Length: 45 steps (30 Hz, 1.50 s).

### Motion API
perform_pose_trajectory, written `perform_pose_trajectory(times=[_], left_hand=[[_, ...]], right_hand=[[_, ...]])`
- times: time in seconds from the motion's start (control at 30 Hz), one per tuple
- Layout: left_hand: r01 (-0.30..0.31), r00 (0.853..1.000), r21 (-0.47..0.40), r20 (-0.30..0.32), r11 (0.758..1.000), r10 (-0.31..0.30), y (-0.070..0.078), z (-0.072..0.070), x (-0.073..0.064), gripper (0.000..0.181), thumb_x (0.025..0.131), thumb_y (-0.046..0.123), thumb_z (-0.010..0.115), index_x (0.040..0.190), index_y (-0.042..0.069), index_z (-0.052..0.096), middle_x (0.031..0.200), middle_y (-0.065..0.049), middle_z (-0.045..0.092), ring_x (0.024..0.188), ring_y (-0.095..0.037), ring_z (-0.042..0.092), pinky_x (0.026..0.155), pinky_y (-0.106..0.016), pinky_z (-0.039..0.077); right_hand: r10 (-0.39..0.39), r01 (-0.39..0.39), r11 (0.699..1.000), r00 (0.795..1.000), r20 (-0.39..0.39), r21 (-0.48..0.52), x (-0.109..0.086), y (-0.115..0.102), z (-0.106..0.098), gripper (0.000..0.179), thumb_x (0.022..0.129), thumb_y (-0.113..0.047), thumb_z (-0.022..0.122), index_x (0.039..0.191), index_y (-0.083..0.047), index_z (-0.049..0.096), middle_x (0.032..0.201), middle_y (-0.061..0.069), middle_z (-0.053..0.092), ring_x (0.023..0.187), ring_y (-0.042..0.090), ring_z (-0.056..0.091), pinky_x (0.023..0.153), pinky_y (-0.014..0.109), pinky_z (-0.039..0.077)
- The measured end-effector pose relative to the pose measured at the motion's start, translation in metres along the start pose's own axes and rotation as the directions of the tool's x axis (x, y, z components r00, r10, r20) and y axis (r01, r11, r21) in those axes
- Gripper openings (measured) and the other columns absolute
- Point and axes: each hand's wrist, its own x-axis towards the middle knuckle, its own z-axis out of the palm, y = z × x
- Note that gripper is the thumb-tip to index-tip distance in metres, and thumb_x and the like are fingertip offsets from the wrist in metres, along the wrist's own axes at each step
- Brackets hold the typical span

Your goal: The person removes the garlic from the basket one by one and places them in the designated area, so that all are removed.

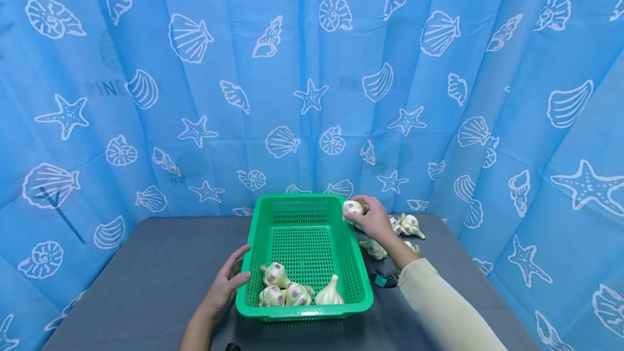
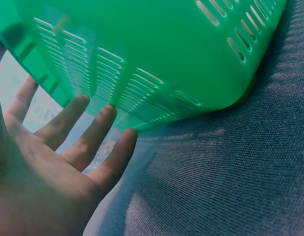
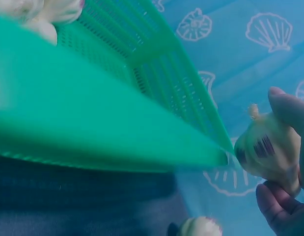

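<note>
In the head view, right of centre, the right hand (image 1: 374, 222) pinches a garlic bulb (image 1: 353, 208) by the green basket's (image 1: 273, 312) upper-right rim; four bulbs (image 1: 298, 294) lie inside, lower centre. The right wrist view adds the held bulb's stubby tip, at right. Only the left wrist view shows the left hand's (image 2: 53, 172) palm, lower left, fingers spread at the slotted outer wall (image 2: 161, 59).

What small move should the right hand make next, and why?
Probably move the held garlic bulb left over the green basket and lower it in: the right hand grips it by the basket's far right corner, and four other bulbs already lie inside.
</note>
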Motion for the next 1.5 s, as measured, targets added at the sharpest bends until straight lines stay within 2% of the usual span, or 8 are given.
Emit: perform_pose_trajectory(times=[0.33,0.5,0.7,0.93,1.13,1.5], left_hand=[[0.009,1.0,0.008,0.001,1.0,-0.009,-0.002,-0.001,0.001,0.061,0.097,0.012,0.053,0.152,0.015,0.029,0.149,-0.022,0.031,0.133,-0.041,0.034,0.093,-0.038,0.045],[0.0,1.0,0.014,0.001,1.0,0.0,-0.002,-0.001,0.001,0.06,0.098,0.01,0.053,0.152,0.014,0.029,0.148,-0.023,0.032,0.132,-0.04,0.035,0.092,-0.036,0.045],[-0.017,1.0,0.023,0.015,1.0,0.017,-0.001,-0.001,0.0,0.06,0.098,0.009,0.051,0.153,0.011,0.027,0.149,-0.025,0.03,0.133,-0.042,0.033,0.091,-0.035,0.046],[-0.002,1.0,0.011,0.006,1.0,0.002,-0.002,-0.001,0.001,0.061,0.098,0.011,0.052,0.153,0.014,0.028,0.15,-0.023,0.03,0.135,-0.041,0.032,0.091,-0.032,0.045],[-0.006,1.0,0.01,0.004,1.0,0.006,-0.002,-0.001,0.001,0.061,0.097,0.01,0.053,0.153,0.014,0.028,0.15,-0.023,0.029,0.135,-0.042,0.031,0.091,-0.033,0.046],[-0.008,1.0,0.005,0.013,1.0,0.008,-0.003,-0.001,0.002,0.061,0.097,0.01,0.052,0.153,0.013,0.027,0.15,-0.024,0.029,0.134,-0.042,0.032,0.091,-0.033,0.046]], right_hand=[[0.101,-0.102,0.995,0.993,-0.067,0.0,-0.002,0.023,-0.012,0.049,0.085,-0.029,0.077,0.125,-0.007,0.061,0.12,0.018,0.054,0.085,0.028,0.057,0.068,0.035,0.046],[0.128,-0.128,0.992,0.986,-0.111,0.0,-0.004,0.034,-0.018,0.051,0.085,-0.033,0.077,0.126,-0.008,0.061,0.117,0.018,0.054,0.084,0.026,0.056,0.067,0.036,0.046],[0.156,-0.161,0.987,0.974,-0.162,-0.017,-0.006,0.047,-0.023,0.053,0.086,-0.034,0.076,0.129,-0.008,0.059,0.121,0.018,0.052,0.086,0.029,0.055,0.07,0.04,0.045],[0.167,-0.176,0.984,0.96,-0.226,-0.017,-0.009,0.061,-0.029,0.052,0.084,-0.031,0.077,0.127,-0.007,0.06,0.123,0.02,0.054,0.1,0.035,0.053,0.078,0.047,0.043],[0.158,-0.166,0.986,0.946,-0.282,-0.004,-0.014,0.069,-0.033,0.048,0.083,-0.024,0.079,0.123,-0.003,0.062,0.118,0.021,0.055,0.098,0.035,0.052,0.077,0.047,0.041],[0.223,-0.228,0.973,0.913,-0.341,0.027,-0.024,0.086,-0.041,0.047,0.084,-0.024,0.077,0.122,-0.001,0.061,0.113,0.022,0.052,0.098,0.035,0.049,0.078,0.046,0.04]])
